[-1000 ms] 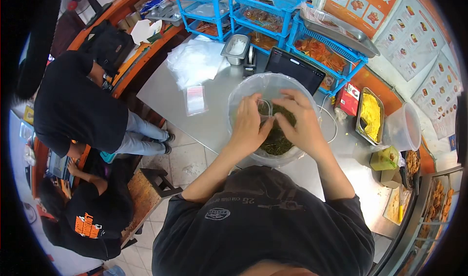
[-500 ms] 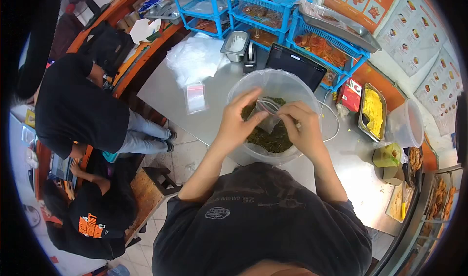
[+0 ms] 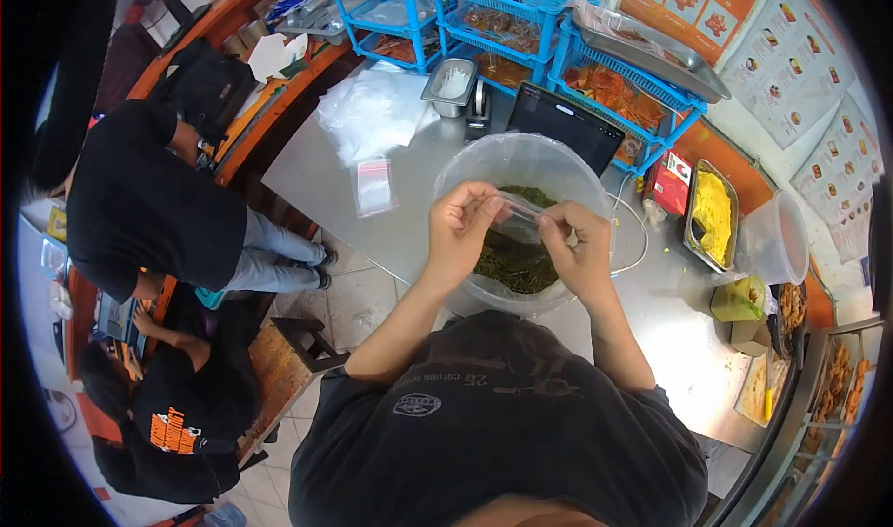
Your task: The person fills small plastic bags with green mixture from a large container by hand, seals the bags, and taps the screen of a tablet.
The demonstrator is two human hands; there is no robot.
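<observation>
Clear plastic bag [image 3: 519, 208] strung between the fingertips now, left hand [image 3: 459, 231] pinching one end, right hand [image 3: 580, 246] gripping the other, directly over the shredded greens [image 3: 516, 272] in that big translucent tub [image 3: 521, 155]!

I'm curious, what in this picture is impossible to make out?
Floor of the clear tub: head view, covered by green pieces.
Pinched ends of the clear bag: head view, hidden by the left hand and right hand.
Print on menu sheets: head view, too small.
Top of the orange poster: head view, cut off by the upper edge.
</observation>
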